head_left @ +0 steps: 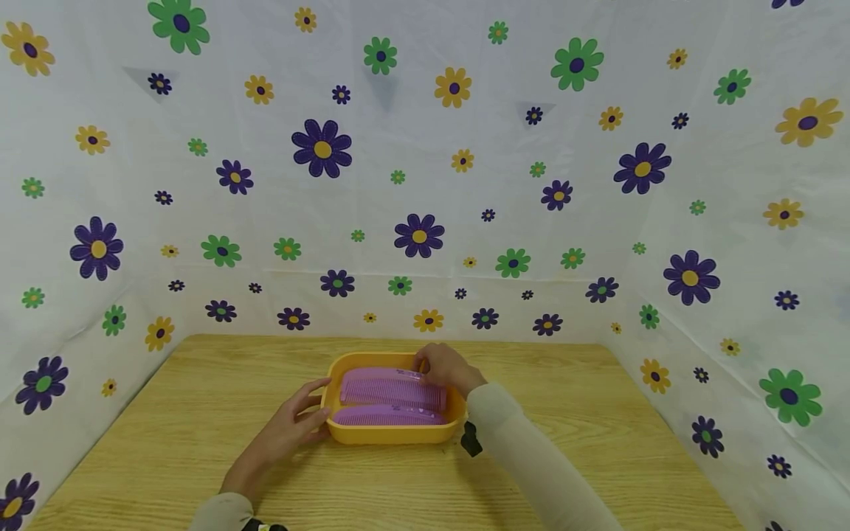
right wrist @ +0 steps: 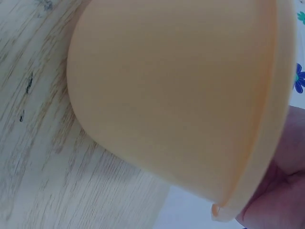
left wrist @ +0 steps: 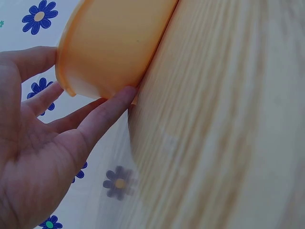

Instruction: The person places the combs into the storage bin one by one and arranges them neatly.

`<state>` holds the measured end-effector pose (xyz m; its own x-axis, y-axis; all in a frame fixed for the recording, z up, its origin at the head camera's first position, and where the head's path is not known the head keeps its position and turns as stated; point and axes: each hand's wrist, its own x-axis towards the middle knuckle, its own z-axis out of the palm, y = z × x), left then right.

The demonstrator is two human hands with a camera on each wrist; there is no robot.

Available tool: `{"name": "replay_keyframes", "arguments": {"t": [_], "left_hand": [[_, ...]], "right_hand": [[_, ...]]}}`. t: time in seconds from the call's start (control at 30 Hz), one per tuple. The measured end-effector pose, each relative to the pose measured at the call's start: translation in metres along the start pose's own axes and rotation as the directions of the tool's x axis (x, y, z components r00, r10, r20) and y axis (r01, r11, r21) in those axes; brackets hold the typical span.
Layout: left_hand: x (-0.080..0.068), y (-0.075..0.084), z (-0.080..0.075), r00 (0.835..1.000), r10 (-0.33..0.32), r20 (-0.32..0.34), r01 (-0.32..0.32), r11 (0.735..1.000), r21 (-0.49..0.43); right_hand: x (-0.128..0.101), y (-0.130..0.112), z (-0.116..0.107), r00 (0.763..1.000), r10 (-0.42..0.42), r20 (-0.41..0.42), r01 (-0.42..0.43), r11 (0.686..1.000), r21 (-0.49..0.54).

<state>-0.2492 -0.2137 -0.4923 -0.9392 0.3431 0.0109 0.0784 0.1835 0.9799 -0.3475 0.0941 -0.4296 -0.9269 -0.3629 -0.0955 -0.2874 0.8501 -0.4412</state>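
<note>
A yellow plastic basin [head_left: 392, 435] sits on the wooden table with two purple combs in it. One comb [head_left: 392, 391] lies toward the back and the other comb [head_left: 388, 417] along the front wall. At the basin's left end, my left hand [head_left: 292, 424] touches the rim and outer wall with extended fingers; the left wrist view shows these fingers on the basin [left wrist: 114, 47]. My right hand [head_left: 448, 369] reaches over the right rear rim and pinches the back comb near its right end. In the right wrist view the basin wall [right wrist: 176, 95] hides most of that hand.
The light wooden table [head_left: 564, 413] extends around the basin. White sheeting [head_left: 265, 214] printed with flowers stands behind it and along both sides. A dark strap piece [head_left: 471, 440] shows at the right wrist, close to the basin.
</note>
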Motion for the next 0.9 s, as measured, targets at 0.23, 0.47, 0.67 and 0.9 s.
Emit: {"name": "replay_keyframes", "arguments": {"t": [0.23,0.47,0.67,0.9], "left_hand": [[0.0006,-0.001,-0.0011,1.0,-0.004,0.003,0.004,1.0,-0.006],[0.003,-0.002,-0.0029,0.999,-0.029,-0.012,0.03,1.0,0.007],[0.0044,-0.0017,-0.0043,1.0,-0.016,0.003,0.016,1.0,0.0],[0.0066,-0.0028,-0.0072,1.0,0.005,0.025,-0.005,1.0,-0.013]], "right_hand": [[-0.0021,-0.0023,0.0029,0.998,0.059,-0.011,-0.059,0.997,0.055],[-0.0013,0.0,0.0043,1.0,0.024,-0.012,-0.023,0.997,0.071],[0.0005,0.003,0.0087,1.0,-0.021,-0.018,0.022,0.999,0.045],[0.0017,0.0031,0.0094,0.999,-0.051,-0.018,0.051,0.998,0.029]]}}
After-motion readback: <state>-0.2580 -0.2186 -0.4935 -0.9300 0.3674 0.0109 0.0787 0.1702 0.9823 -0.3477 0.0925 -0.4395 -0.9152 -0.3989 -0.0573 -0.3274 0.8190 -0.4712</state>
